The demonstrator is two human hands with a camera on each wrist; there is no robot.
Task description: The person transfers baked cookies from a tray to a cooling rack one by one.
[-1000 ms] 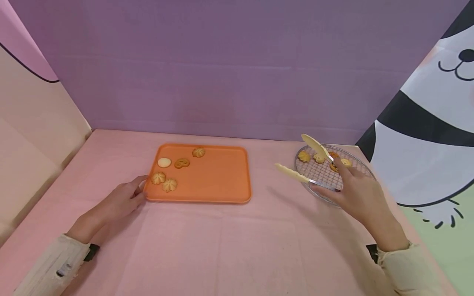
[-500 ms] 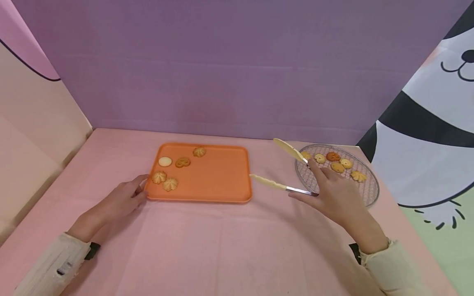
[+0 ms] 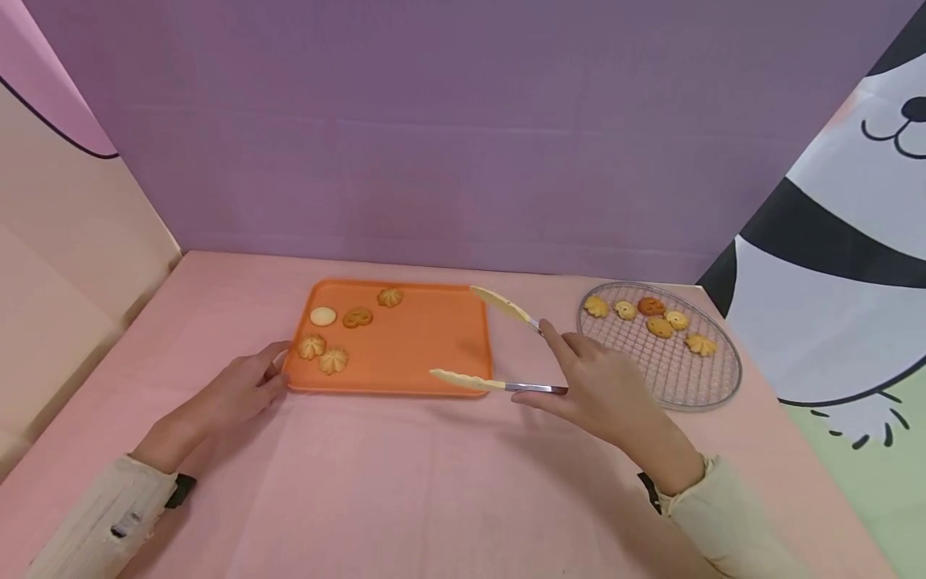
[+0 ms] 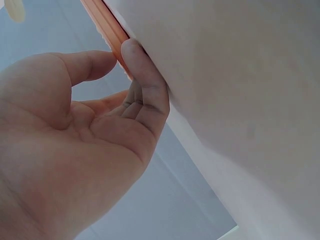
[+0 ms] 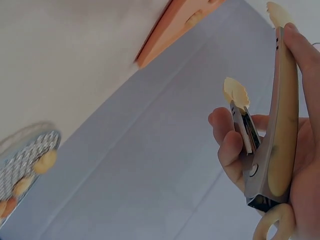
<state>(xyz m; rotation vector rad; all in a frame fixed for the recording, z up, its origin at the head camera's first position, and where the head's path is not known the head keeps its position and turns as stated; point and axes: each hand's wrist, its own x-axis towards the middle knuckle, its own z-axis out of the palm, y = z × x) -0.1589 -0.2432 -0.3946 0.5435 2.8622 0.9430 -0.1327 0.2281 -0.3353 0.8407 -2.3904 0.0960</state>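
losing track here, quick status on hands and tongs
Left hand pinches orange tray by its edge. Right hand holds tongs spread, empty. Nothing visible in the way.

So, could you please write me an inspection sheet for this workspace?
Surface: pink tabletop, lightly creased.
Job's things: orange tray with five cookies, toward its left and back; wire rack on the right with six cookies; tongs spread apart, no cookie between their tips.
Clutter: nothing seen.
Hands: left hand holds the tray's left edge; right hand grips the tongs, whose tips overlap the tray's right end in the head view.
Cables: nothing seen.
Surroundings: purple backdrop behind, panda picture at right.
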